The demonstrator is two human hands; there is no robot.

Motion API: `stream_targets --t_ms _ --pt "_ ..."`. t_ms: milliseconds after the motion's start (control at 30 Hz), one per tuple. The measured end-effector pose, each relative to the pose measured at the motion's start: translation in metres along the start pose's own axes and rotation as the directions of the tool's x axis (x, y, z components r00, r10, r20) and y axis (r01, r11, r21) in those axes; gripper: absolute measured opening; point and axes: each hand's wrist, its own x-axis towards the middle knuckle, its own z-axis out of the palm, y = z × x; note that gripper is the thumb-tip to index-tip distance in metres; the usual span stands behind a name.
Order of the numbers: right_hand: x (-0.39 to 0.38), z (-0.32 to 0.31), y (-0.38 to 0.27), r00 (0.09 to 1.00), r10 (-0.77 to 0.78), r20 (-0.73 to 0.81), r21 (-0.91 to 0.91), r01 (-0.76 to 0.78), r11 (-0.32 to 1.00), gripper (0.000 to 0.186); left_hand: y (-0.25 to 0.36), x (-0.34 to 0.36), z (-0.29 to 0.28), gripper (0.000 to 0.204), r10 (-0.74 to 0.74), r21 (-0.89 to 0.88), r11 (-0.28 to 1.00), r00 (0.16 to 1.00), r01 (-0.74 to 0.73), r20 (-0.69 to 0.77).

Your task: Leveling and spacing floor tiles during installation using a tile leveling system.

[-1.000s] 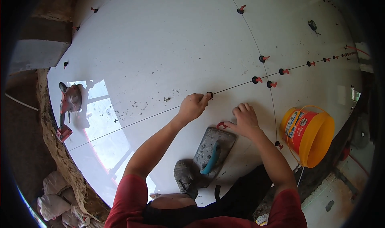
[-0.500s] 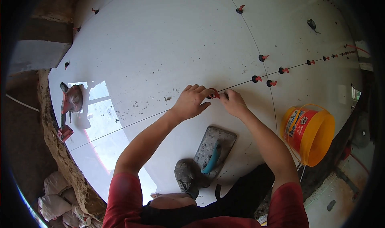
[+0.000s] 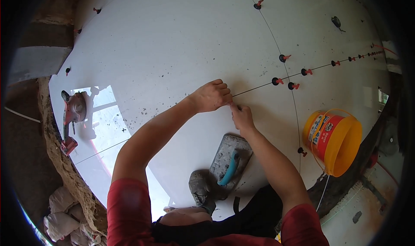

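Over a seam between large pale floor tiles (image 3: 186, 51), my left hand (image 3: 212, 95) is closed in a loose fist. The red-and-black tile leveler that showed at its fingertips a moment ago is now hidden within or beneath it. My right hand (image 3: 242, 116) touches it from the near right, its fingers curled and its thumb and forefinger tips meeting the left hand. What those tips grip, if anything, is too small to make out. Farther right along the seam sits another tile leveler (image 3: 277, 81), with one more leveler (image 3: 293, 86) near the crossing of the seams.
A grey-smeared float (image 3: 231, 159) with a blue handle lies near my boot (image 3: 200, 187). At the right stands a yellow bucket (image 3: 348, 146). A red cordless tool (image 3: 74, 112) rests on the far-left tile, near its broken edge. Sacks (image 3: 60, 220) lie beyond, lower left.
My left hand has closed from spread fingers into a fist and covers the leveler. The right hand has lowered slightly and turned its fingertips toward it. A leveler beside the bucket has come into sight.
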Motion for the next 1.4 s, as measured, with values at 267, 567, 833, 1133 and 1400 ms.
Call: stream_targets --t_ms 267,567,833,1133,1400 --pt "-0.048 0.109 -0.066 0.905 0.414 0.102 0.960 -0.198 0.196 0.047 -0.001 -0.007 0.011 0.018 -0.018 0.013 1.000 0.999 0.019 -0.043" --pt "-0.061 0.007 -0.043 0.990 0.142 -0.020 0.601 -0.102 0.793 0.047 0.030 -0.029 -0.025 0.018 -0.359 -0.139 0.933 0.899 0.333 -0.252" --pt "0.029 -0.066 -0.127 0.793 -0.395 0.464 -0.789 0.573 0.224 0.044 0.046 -0.040 -0.012 0.019 -0.367 -0.078 0.930 0.889 0.360 -0.272" --pt "0.048 -0.033 -0.148 0.628 -0.220 0.747 -0.662 0.668 -0.342 0.016 0.013 -0.010 0.008 0.028 -0.097 0.252 0.964 0.995 0.085 0.036" --pt "0.042 -0.047 -0.123 0.845 -0.173 0.506 -0.831 0.531 0.164 0.039 -0.006 -0.018 0.023 0.031 0.082 0.206 0.977 0.993 -0.063 -0.083"
